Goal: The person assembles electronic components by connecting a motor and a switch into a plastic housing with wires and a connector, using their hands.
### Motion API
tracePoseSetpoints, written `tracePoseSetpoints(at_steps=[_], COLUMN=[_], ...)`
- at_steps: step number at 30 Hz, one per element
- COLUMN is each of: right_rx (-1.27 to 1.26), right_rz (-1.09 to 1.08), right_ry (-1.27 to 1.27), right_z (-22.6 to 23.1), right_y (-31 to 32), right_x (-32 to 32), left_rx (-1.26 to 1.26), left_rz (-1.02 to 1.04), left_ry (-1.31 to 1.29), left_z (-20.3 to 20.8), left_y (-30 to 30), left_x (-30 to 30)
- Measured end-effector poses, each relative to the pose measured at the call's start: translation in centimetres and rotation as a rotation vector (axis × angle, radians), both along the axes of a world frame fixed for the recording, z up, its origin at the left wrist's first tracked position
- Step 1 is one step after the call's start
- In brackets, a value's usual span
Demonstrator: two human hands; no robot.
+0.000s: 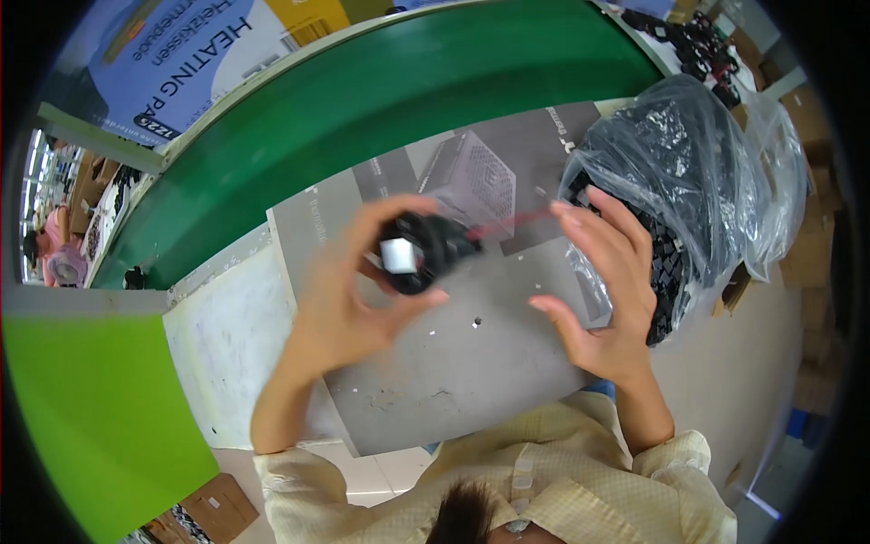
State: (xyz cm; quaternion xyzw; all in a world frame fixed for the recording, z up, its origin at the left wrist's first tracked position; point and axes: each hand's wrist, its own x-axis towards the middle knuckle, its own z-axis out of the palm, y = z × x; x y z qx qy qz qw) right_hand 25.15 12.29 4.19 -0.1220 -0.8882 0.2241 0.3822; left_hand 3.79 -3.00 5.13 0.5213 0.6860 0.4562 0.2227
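My left hand [349,299] grips a black rounded part [421,258] with a pale, shiny square on its near face, held above the grey board [489,372]. Motion blurs the part, so its exact kind is unclear. A thin red strand [517,222], perhaps a wire, runs from its right end toward my right hand [607,286]. That hand has its thumb and fingers spread apart, and the strand reaches to about the index fingertip. Just beyond it lies a clear plastic bag [680,163] with many small black pieces [666,263] in its mouth.
A green conveyor belt [362,118] crosses behind the board. Printed cartons [181,63] stand past it at the left. Dark parts [693,45] lie on a surface at the far right. A bright green panel [100,399] is at the left. Another person [59,245] is farther off.
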Motion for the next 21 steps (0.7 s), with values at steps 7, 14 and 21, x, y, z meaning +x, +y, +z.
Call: tracePoseSetpoints(at_steps=[7,14,21], right_rx=[-0.060,-0.100,-0.032], right_rz=[-0.100,-0.100,-0.202], right_ry=[-0.179,-0.384,-0.542], right_z=[-1.7,-2.5,-3.3], right_y=[1.3,1.8,2.3], right_x=[2.9,3.8,4.6], left_rx=[-0.114,-0.369,-0.473], left_rz=[0.268,0.435,0.492], left_ry=[0.284,0.417,0.075], left_z=[-1.7,-4.8,-6.1], left_y=[-5.2,-14.1,-14.9], left_x=[-15.0,-28.0,-29.7])
